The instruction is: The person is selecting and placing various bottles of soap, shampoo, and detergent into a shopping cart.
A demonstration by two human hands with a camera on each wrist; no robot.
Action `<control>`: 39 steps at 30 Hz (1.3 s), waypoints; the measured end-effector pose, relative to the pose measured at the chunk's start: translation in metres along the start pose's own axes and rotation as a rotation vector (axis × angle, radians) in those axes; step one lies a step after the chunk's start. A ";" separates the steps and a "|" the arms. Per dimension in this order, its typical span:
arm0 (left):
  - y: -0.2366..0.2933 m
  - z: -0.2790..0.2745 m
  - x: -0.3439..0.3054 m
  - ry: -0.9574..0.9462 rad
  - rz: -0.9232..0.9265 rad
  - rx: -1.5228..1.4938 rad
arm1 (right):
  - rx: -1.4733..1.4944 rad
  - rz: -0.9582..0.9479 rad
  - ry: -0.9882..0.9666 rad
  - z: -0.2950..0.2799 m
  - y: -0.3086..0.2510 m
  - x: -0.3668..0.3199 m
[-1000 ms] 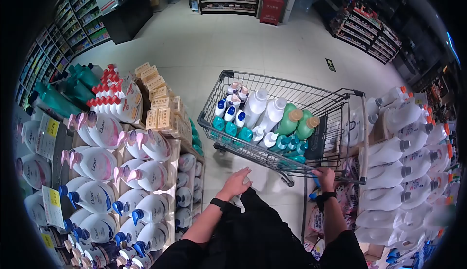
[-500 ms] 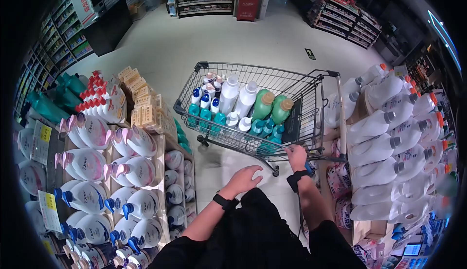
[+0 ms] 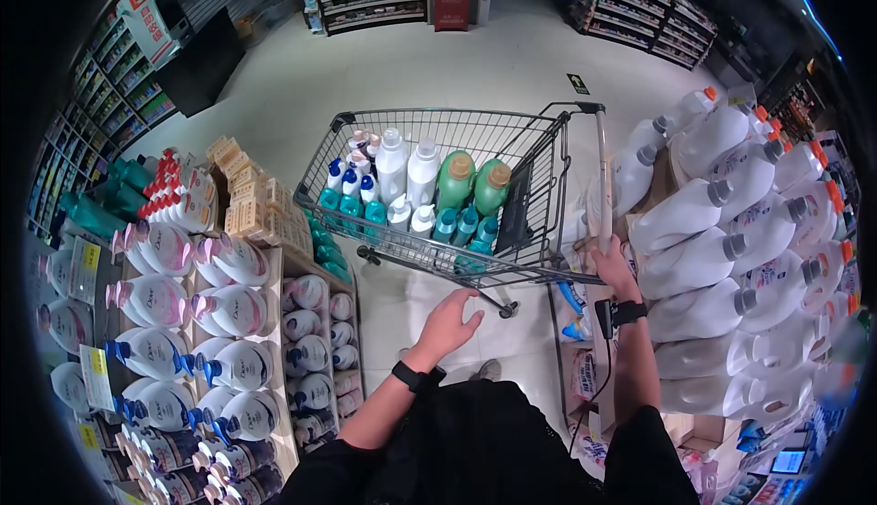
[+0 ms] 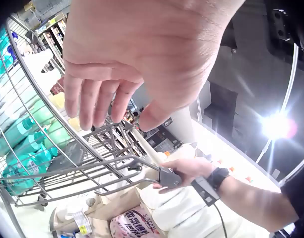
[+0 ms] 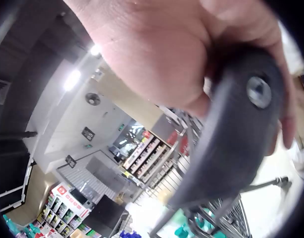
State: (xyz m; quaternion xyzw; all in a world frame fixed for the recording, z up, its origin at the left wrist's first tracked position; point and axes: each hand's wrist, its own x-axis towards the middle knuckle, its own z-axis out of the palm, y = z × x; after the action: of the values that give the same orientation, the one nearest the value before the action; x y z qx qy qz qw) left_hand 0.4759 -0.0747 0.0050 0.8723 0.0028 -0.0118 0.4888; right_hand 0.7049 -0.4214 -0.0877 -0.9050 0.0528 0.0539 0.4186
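Note:
A wire shopping cart (image 3: 539,139) stands ahead, holding white bottles (image 3: 392,167), green bottles (image 3: 455,180) with tan caps, teal bottles (image 3: 375,212) and small blue-capped bottles. My right hand (image 3: 616,265) grips the near end of the cart's handle; in the right wrist view the fingers of that hand (image 5: 191,54) curl round the dark end piece (image 5: 236,129). My left hand (image 3: 448,324) hovers beside the cart's near side, fingers spread and holding nothing. The left wrist view shows that hand (image 4: 142,59) with fingers extended, apart from the cart's wires.
Dove pump bottles (image 3: 239,311) fill a shelf at the left, beside stacked tan boxes (image 3: 251,217). Large white jugs (image 3: 690,263) crowd a display at the right, close to the handle. A red bin (image 3: 451,6) and shelving stand across the floor (image 3: 384,71).
The cart has shifted left in the head view and its handle has turned more upright. My right hand has moved to the handle's end from the cart's near corner. My left hand stays free.

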 end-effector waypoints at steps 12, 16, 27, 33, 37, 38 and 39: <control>-0.044 0.121 0.041 0.302 -0.387 -0.743 | 0.827 0.221 0.054 0.000 -0.069 -0.110; -0.062 0.137 0.053 0.394 -0.314 -0.651 | 0.907 0.243 -0.005 0.015 -0.078 -0.158; -0.080 0.100 -0.021 0.271 -0.428 -0.778 | -0.029 -0.366 0.166 -0.054 -0.090 -0.167; -0.088 0.079 -0.044 0.224 -0.473 -0.709 | -0.212 -0.927 0.070 -0.045 -0.110 -0.069; -0.104 0.082 -0.047 0.201 -0.454 -0.611 | -0.408 -1.021 -0.265 -0.038 -0.096 -0.038; -0.111 0.085 -0.049 0.223 -0.435 -0.559 | -0.446 -1.044 -0.243 -0.036 -0.093 -0.038; -0.113 0.082 -0.048 0.219 -0.436 -0.562 | -0.484 -1.067 -0.221 -0.033 -0.092 -0.037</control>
State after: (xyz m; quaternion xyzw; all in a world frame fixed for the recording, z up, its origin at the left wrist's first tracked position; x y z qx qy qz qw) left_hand 0.4245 -0.0852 -0.1332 0.6791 0.2441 -0.0210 0.6919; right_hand 0.6827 -0.3850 0.0082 -0.8651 -0.4671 -0.0595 0.1728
